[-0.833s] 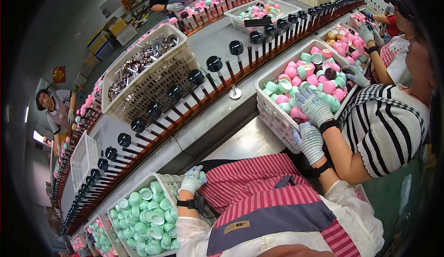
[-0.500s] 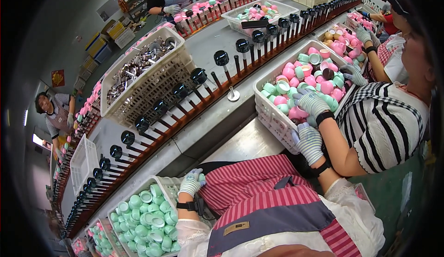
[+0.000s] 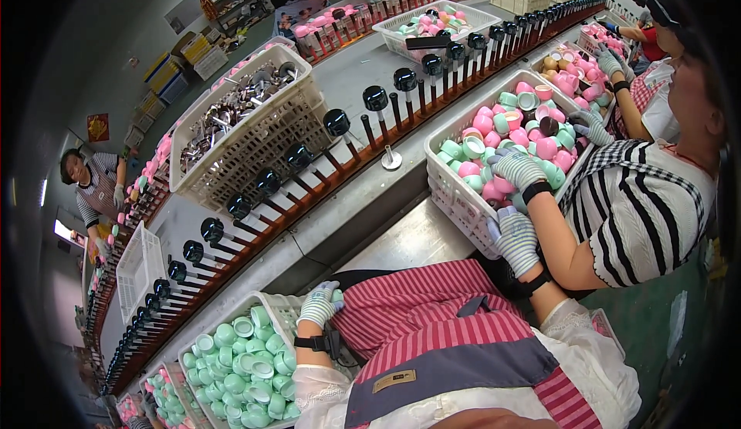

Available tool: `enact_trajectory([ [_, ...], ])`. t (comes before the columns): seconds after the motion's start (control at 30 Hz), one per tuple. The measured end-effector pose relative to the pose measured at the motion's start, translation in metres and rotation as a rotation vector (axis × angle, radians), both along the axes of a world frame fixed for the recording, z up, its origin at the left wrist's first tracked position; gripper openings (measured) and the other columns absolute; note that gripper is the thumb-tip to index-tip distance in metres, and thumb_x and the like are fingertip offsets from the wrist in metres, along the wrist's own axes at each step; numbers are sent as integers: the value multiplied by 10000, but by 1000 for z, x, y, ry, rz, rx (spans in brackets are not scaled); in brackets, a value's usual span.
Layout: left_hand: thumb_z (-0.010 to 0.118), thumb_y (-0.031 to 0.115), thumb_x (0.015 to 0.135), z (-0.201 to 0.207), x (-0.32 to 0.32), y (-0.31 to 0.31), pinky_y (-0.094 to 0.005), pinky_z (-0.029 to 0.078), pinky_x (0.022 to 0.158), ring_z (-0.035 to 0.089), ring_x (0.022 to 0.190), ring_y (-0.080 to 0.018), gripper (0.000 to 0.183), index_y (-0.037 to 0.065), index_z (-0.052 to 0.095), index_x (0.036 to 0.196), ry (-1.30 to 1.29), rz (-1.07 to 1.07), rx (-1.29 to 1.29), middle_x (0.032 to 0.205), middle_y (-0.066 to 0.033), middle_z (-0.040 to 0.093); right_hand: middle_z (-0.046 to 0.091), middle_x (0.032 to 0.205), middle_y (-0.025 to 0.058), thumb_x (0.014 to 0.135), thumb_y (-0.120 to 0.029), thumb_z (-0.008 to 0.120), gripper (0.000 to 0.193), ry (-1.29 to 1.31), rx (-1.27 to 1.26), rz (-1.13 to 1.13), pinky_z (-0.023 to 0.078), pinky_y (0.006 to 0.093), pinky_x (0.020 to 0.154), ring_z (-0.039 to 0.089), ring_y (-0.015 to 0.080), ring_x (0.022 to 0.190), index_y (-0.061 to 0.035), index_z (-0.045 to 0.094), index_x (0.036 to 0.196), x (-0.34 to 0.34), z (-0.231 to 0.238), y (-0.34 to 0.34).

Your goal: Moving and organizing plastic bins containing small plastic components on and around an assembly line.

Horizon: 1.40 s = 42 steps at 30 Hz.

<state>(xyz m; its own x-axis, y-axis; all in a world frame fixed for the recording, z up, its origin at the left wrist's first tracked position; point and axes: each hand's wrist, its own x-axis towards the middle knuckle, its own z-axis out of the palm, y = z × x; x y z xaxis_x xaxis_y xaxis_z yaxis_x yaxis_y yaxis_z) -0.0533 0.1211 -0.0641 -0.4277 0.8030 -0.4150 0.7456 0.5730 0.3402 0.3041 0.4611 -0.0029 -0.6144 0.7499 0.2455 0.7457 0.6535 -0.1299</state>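
Observation:
My left hand (image 3: pixel 319 305), in a striped glove, rests on my lap beside the rim of a white basket (image 3: pixel 272 305) of mint-green cups (image 3: pixel 241 363). Its fingers are curled, and a small mint patch shows at the fingertips; I cannot make out what it is. My right hand (image 3: pixel 515 242), gloved alike, lies with fingers apart against the near corner of another white basket (image 3: pixel 455 211), filled with pink and mint cups (image 3: pixel 482 124). Just above it, a co-worker's gloved hand (image 3: pixel 519 168) reaches over the cups in that basket.
A curved conveyor rail (image 3: pixel 309 180) carries glossy dark round heads (image 3: pixel 336 122) on upright posts. Behind it stands a basket of metal parts (image 3: pixel 247 151). A small metal disc with a stem (image 3: pixel 391 159) sits on the bench edge. Other people work around the line.
The dark heads on the rail have shifted slightly to the right. Across the line, a worker now reaches both arms to the right. My hands have stayed in place.

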Motion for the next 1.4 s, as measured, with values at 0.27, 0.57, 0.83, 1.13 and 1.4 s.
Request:
enact_trajectory([
  [0.27, 777, 252, 740, -3, -1, -1, -373, 415, 1049, 514, 1241, -335, 665, 111, 521, 1338, 0, 7, -1, 1367, -149, 518, 584, 775, 154, 893, -338, 576, 287, 38, 69, 30, 486, 448, 647, 602, 325, 702, -56, 565, 841, 2, -10, 5],
  [0.57, 774, 272, 738, 0, 1, 1, -375, 414, 1052, 512, 1247, -334, 670, 112, 522, 1338, 9, 1, -14, 1370, -157, 515, 582, 779, 152, 891, -331, 580, 278, 65, 91, 54, 481, 448, 645, 596, 325, 694, -58, 560, 842, 3, -13, 5],
  [0.83, 756, 274, 759, 4, 1, 2, -399, 394, 1074, 490, 1267, -343, 639, 105, 529, 1332, -29, 13, -16, 1373, -172, 514, 582, 775, 149, 888, -333, 583, 279, 40, 71, 32, 480, 447, 640, 597, 322, 693, -59, 560, 842, 2, -10, 4],
  [1.13, 761, 254, 755, 10, 4, 4, -396, 414, 1055, 516, 1237, -344, 618, 97, 547, 1313, -32, 28, -11, 1339, -168, 546, 588, 780, 148, 895, -339, 568, 288, 36, 67, 37, 483, 441, 652, 602, 317, 713, -56, 567, 842, 2, -12, 6],
  [1.4, 783, 256, 731, 2, 2, 2, -371, 444, 1016, 562, 1184, -332, 648, 100, 546, 1314, 5, 8, 16, 1297, -156, 577, 583, 786, 150, 895, -333, 572, 278, 34, 63, 43, 484, 446, 650, 598, 323, 702, -60, 560, 840, 2, -10, 6],
])
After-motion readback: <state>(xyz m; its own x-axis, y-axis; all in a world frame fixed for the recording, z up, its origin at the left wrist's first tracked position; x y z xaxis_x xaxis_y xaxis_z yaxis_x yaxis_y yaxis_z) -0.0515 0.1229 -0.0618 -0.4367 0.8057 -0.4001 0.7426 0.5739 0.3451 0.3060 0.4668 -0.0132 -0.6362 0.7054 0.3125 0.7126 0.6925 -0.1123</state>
